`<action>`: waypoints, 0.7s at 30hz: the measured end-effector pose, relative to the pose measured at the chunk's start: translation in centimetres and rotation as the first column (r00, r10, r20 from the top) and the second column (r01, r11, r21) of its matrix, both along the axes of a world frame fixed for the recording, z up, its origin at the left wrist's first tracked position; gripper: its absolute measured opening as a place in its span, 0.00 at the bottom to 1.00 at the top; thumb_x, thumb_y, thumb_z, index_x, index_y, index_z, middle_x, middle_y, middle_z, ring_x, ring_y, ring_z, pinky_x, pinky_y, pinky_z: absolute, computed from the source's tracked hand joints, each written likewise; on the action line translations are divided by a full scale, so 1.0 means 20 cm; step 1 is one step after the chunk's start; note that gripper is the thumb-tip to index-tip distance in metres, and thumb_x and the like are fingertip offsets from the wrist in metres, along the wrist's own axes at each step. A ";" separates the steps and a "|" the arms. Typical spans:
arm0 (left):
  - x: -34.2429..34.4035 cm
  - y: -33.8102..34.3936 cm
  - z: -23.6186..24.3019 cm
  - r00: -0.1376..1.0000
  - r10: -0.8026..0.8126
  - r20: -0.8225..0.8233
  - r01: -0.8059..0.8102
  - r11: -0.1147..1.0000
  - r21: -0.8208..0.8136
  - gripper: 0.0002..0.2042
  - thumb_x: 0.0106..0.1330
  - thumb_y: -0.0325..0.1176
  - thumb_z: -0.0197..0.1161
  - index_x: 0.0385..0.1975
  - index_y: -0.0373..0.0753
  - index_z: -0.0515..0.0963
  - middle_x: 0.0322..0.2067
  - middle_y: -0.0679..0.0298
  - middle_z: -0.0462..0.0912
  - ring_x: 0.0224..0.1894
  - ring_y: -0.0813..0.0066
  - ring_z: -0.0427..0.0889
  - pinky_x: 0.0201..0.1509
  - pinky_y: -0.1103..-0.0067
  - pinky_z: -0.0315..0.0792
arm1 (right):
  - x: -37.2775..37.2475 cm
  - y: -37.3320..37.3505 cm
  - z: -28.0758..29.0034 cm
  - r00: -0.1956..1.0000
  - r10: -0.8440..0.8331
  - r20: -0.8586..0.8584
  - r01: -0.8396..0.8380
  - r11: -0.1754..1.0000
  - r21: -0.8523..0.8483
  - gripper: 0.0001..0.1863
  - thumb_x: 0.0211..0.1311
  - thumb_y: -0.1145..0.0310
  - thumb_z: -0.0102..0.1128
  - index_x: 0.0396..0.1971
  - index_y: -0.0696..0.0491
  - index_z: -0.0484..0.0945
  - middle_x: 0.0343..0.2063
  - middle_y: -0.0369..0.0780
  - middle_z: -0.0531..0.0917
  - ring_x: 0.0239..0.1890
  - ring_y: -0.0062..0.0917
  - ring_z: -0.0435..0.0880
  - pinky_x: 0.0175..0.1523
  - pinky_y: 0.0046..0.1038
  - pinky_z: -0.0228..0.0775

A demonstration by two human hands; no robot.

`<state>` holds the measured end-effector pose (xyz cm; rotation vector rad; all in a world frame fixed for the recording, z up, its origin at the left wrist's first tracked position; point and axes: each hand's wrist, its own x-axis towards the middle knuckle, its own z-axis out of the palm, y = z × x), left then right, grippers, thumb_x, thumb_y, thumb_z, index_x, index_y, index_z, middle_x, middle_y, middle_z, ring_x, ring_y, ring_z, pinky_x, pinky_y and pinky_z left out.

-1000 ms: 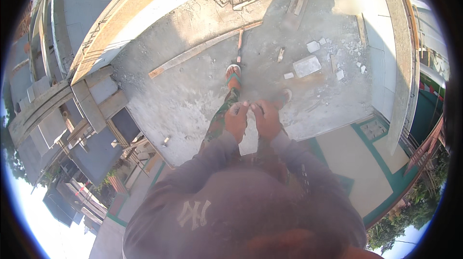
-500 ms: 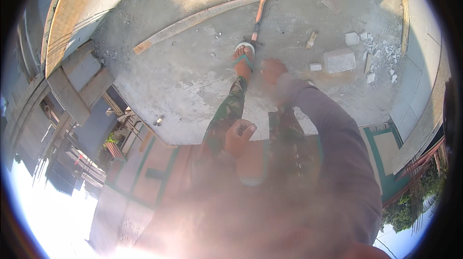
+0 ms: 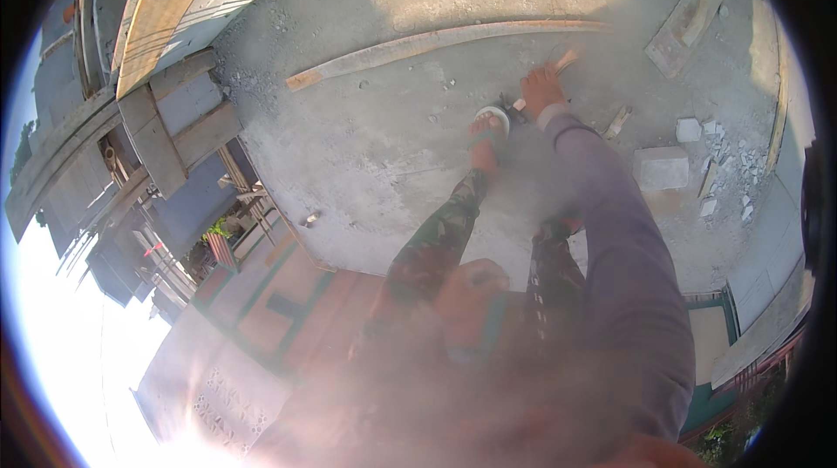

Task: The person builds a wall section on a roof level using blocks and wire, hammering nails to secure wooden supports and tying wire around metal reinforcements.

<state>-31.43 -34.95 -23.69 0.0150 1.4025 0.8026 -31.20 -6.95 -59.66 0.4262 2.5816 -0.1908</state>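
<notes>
My right hand (image 3: 542, 89) is stretched out over the concrete, its fingers wrapped round the handle of a hammer (image 3: 568, 59). The orange end of the handle sticks out beyond my fist, while the dark head lies beside my sandalled foot (image 3: 490, 122). Closer in, my left hand (image 3: 475, 283) is held above my camouflage trouser leg. Its fingers look curled together, but blur hides whatever they may hold.
A long curved wooden strip (image 3: 418, 43) lies beyond the hammer. To the right are a pale block (image 3: 661, 168), broken white chunks (image 3: 725, 152), a short wood piece (image 3: 618, 122) and a flat board (image 3: 687, 30). The slab edge (image 3: 292, 237) drops off at left.
My right hand has reached forward and closed on the hammer handle. My left hand stays near my leg, now more blurred. The whole view has shifted, moving the floor things rightward and down.
</notes>
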 end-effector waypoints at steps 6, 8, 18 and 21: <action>0.06 0.06 0.06 0.992 -0.052 0.111 0.074 0.977 -0.202 0.10 0.71 0.37 0.73 0.42 0.38 0.82 0.26 0.78 0.75 0.25 0.91 0.68 0.28 0.85 0.63 | 0.53 -0.03 0.70 0.763 -0.629 0.152 0.641 0.702 -0.310 0.13 0.68 0.60 0.61 0.44 0.53 0.78 0.45 0.47 0.87 0.50 0.44 0.86 0.61 0.44 0.74; 0.16 0.07 0.12 0.997 -0.041 0.062 0.050 0.987 -0.154 0.11 0.72 0.39 0.72 0.41 0.38 0.82 0.24 0.79 0.72 0.20 0.92 0.61 0.22 0.85 0.54 | 0.81 -0.08 1.08 0.499 -0.809 0.312 0.811 0.308 -0.498 0.23 0.65 0.54 0.65 0.46 0.59 0.78 0.42 0.54 0.87 0.46 0.50 0.88 0.53 0.47 0.77; 0.89 0.63 0.97 0.858 -0.514 0.023 0.474 0.808 0.350 0.11 0.74 0.40 0.68 0.42 0.38 0.83 0.26 0.76 0.77 0.23 0.91 0.67 0.25 0.86 0.58 | 1.87 -0.52 3.10 -0.122 -0.955 0.269 0.430 -0.295 -0.853 0.11 0.70 0.63 0.68 0.39 0.57 0.85 0.30 0.35 0.86 0.34 0.19 0.81 0.44 0.28 0.75; 1.13 0.93 1.46 0.678 -0.734 -0.022 0.701 0.638 0.318 0.12 0.73 0.42 0.69 0.43 0.39 0.84 0.26 0.77 0.76 0.22 0.90 0.66 0.25 0.86 0.58 | 2.12 -0.53 3.55 -0.354 -0.902 0.248 0.272 -0.353 -0.895 0.09 0.72 0.68 0.66 0.41 0.59 0.84 0.33 0.35 0.88 0.36 0.18 0.83 0.46 0.27 0.76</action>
